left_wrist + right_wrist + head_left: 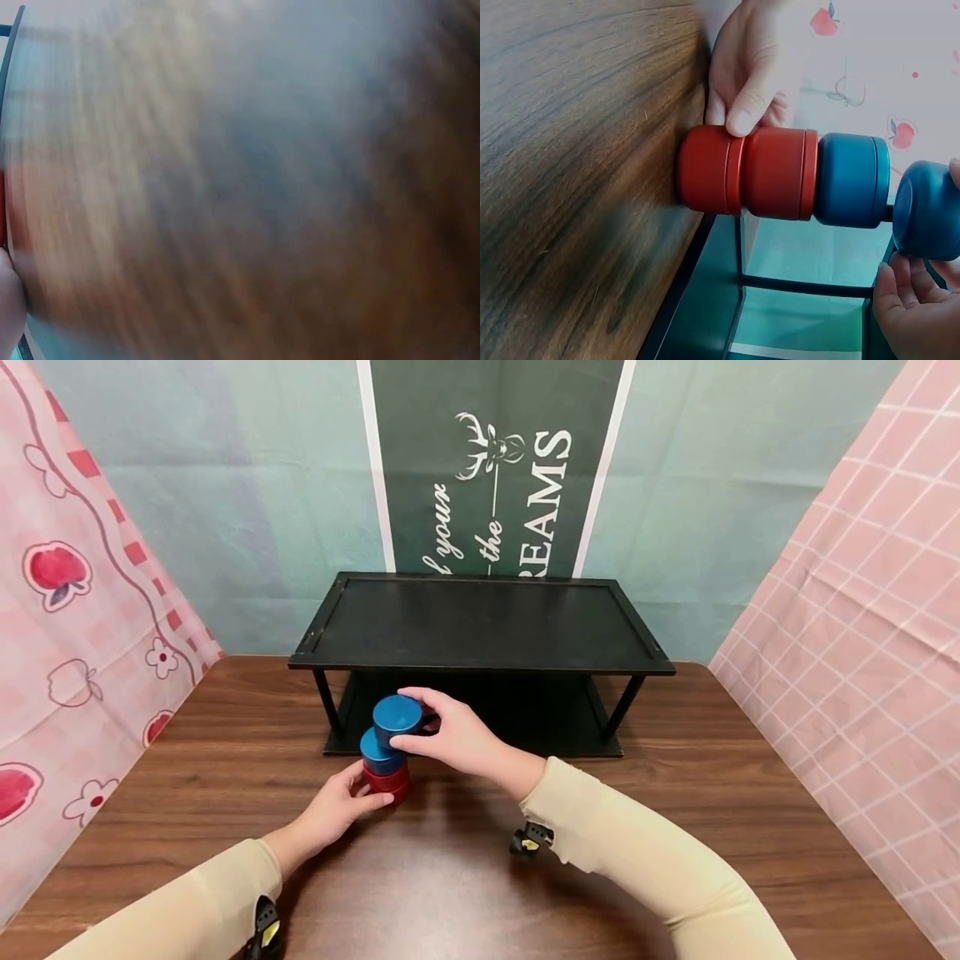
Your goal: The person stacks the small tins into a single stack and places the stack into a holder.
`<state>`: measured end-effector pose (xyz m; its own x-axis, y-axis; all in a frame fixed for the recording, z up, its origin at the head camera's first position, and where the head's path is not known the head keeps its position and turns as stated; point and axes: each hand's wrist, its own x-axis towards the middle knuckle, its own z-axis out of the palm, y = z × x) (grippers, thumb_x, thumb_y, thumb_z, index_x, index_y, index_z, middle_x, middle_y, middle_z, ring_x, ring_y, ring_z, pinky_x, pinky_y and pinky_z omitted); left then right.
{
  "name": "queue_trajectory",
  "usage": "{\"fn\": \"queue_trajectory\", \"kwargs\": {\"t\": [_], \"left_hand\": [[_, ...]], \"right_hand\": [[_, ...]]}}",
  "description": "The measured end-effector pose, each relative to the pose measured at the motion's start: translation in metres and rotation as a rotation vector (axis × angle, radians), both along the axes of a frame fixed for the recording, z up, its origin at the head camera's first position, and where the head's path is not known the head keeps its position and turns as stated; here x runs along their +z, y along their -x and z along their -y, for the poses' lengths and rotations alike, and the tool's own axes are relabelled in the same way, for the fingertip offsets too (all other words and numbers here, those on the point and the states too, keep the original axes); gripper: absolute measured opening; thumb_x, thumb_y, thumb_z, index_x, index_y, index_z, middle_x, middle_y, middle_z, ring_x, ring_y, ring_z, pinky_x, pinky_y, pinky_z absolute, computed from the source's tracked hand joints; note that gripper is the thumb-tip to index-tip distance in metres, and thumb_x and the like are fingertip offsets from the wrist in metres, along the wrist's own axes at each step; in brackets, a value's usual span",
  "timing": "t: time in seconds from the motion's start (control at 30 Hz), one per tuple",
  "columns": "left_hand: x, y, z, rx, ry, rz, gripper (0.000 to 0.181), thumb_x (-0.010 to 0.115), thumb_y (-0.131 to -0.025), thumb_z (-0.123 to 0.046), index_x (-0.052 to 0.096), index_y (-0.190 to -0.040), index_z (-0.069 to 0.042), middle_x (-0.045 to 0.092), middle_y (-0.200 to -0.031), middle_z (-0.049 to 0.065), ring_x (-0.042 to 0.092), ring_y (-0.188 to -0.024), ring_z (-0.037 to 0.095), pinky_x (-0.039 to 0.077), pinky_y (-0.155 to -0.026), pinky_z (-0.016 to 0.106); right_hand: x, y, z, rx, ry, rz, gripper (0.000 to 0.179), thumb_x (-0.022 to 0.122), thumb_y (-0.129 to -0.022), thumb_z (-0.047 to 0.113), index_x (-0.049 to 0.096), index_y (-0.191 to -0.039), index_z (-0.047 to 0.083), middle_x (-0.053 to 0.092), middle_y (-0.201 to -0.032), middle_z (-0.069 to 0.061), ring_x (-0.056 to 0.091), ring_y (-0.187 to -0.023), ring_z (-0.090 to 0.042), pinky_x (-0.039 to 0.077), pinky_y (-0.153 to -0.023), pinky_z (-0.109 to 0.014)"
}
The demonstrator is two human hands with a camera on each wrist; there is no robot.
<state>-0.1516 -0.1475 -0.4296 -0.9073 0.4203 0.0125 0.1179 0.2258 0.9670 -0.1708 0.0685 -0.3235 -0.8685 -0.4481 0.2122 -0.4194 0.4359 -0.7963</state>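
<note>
My right hand (459, 735) pinches a round blue metal tin (397, 714) between thumb and fingers, slightly tilted, just above a small stack. Topmost in that stack is another blue tin (847, 180). Below it come an upper red tin (776, 172) and a lower red tin (709, 169), which stands on the table. My left hand (333, 807) holds the red tins from the left side, its thumb across the seam where the two meet. The left wrist view is mostly blur, with only a bit of finger at its left edge.
Behind the stack stands a black two-tier shelf (480, 622), its left front post close to the tins. The wooden table (712, 827) extends to both sides. Patterned pink cloths (97, 610) hang at the sides, and a green-grey cloth (712, 485) hangs at the back.
</note>
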Motion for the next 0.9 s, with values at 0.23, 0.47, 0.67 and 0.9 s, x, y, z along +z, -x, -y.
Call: {"fn": "queue_trajectory", "kwargs": {"t": [0.23, 0.47, 0.67, 0.9], "left_hand": [[0.000, 0.000, 0.000, 0.002, 0.004, -0.007, 0.060, 0.069, -0.085, -0.017, 0.042, -0.135, 0.000, 0.050, -0.132, 0.019, 0.046, -0.122, 0.033, 0.038, -0.100, 0.038], [-0.001, 0.000, 0.001, -0.002, -0.014, -0.011, 0.060, 0.070, -0.084, -0.015, 0.042, -0.135, -0.001, 0.050, -0.131, 0.018, 0.047, -0.122, 0.030, 0.039, -0.099, 0.032], [-0.001, 0.001, 0.001, 0.009, 0.009, -0.040, 0.060, 0.070, -0.084, -0.017, 0.043, -0.135, -0.003, 0.052, -0.130, 0.016, 0.048, -0.121, 0.030, 0.038, -0.100, 0.036], [-0.001, 0.001, -0.002, 0.017, 0.012, -0.037, 0.059, 0.071, -0.083, -0.015, 0.044, -0.134, -0.001, 0.053, -0.129, 0.017, 0.049, -0.120, 0.029, 0.038, -0.100, 0.036]], "right_hand": [[0.001, 0.002, 0.008, 0.014, -0.014, 0.017, 0.059, 0.073, -0.082, 0.027, 0.049, -0.133, 0.011, 0.055, -0.124, -0.004, 0.053, -0.101, -0.017, 0.050, -0.087, -0.031], [-0.004, 0.002, 0.014, 0.037, -0.036, 0.020, 0.060, 0.074, -0.081, 0.028, 0.049, -0.133, 0.012, 0.054, -0.125, -0.003, 0.054, -0.102, -0.015, 0.049, -0.088, -0.032], [-0.006, 0.002, 0.017, 0.029, -0.055, -0.010, 0.062, 0.075, -0.080, 0.028, 0.049, -0.134, 0.012, 0.054, -0.127, -0.004, 0.054, -0.103, -0.015, 0.049, -0.088, -0.031], [-0.007, 0.000, 0.015, 0.023, -0.067, -0.008, 0.072, 0.076, -0.079, 0.029, 0.041, -0.139, 0.010, 0.050, -0.132, -0.006, 0.053, -0.109, -0.017, 0.048, -0.091, -0.035]]}}
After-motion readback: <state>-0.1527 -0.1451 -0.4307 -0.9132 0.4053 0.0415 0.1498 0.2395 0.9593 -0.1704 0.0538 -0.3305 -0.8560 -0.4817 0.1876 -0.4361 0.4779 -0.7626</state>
